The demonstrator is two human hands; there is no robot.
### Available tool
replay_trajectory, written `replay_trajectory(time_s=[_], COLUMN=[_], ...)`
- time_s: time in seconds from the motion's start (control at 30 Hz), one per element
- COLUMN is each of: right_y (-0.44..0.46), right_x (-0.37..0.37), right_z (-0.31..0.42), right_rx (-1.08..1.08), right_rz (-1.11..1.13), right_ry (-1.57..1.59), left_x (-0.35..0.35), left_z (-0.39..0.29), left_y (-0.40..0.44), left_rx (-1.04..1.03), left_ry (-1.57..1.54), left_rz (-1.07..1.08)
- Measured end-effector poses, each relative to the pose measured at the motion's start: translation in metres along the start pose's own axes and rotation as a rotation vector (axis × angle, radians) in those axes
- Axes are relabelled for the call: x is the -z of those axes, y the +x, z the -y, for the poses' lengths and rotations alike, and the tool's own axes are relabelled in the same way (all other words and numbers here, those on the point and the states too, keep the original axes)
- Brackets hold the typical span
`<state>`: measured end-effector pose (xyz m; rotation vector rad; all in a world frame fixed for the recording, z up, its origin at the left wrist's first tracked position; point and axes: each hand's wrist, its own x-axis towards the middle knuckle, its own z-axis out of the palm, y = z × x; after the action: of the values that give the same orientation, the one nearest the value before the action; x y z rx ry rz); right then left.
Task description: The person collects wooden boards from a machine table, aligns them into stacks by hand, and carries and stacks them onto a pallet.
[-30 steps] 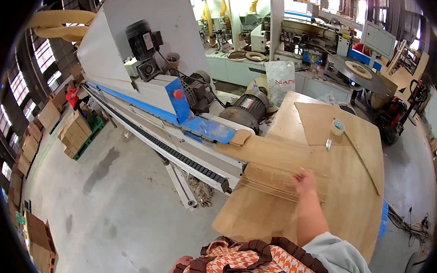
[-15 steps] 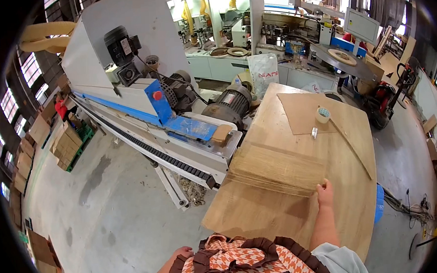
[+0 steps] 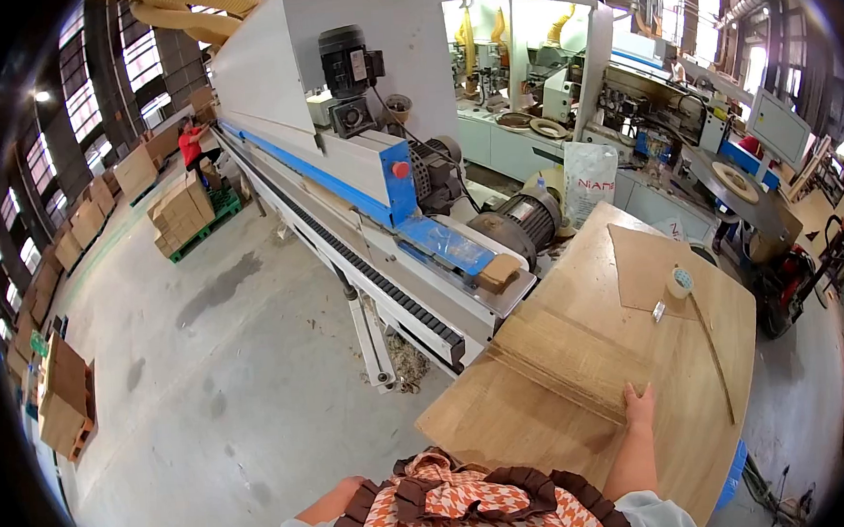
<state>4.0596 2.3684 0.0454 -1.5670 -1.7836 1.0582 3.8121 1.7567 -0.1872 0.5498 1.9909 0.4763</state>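
A stack of thin wood-grain boards (image 3: 570, 361) lies on a larger wood-grain tabletop (image 3: 492, 408). At the stack's near right corner is my right hand (image 3: 638, 405); its thumb and fingers are apart and touch the end of the boards. My left forearm (image 3: 331, 500) shows beside the apron (image 3: 473, 504), low in the view, while the left hand itself is hidden behind the apron's ruffle. Beyond the stack lie a brown sheet (image 3: 640, 262), a roll of tape (image 3: 679, 282), a small whitish item (image 3: 658, 311) and a long thin strip (image 3: 713, 358).
A long machine with a blue guide (image 3: 445, 243) and motors (image 3: 525, 222) borders the tabletop on the left. Behind stands a white sack (image 3: 589, 180). Boxes on a green pallet (image 3: 185, 211) and a person in red (image 3: 192, 147) are far left. A red pallet jack (image 3: 781, 288) stands right.
The view has swung left, so the scene sits further right. My left hand has gone behind the apron. My right hand stays at the stack's corner, its fingers now more spread.
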Motion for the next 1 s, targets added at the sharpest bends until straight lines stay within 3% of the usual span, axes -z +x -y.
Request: replay_trajectory(time_s=[0.17, 0.5, 0.6, 1.0], right_y=[-0.004, 0.013, 0.001, 0.017], right_x=[0.004, -0.009, -0.004, -0.010], right_z=[0.004, -0.026, -0.006, -0.019], right_rx=[0.005, 0.113, 0.045, 0.016], right_rz=[0.046, -0.040, 0.016, -0.003], right_ry=[-0.032, 0.007, 0.168, 0.102], left_x=[-0.010, -0.003, 0.000, -0.007], left_z=[0.017, -0.022, -0.023, 0.006], left_y=[-0.002, 0.019, 0.021, 0.018], left_rx=[0.042, -0.055, -0.067, -0.028], left_ry=[-0.041, -0.034, -0.035, -0.073], left_rz=[0.009, -0.039, -0.037, -0.024])
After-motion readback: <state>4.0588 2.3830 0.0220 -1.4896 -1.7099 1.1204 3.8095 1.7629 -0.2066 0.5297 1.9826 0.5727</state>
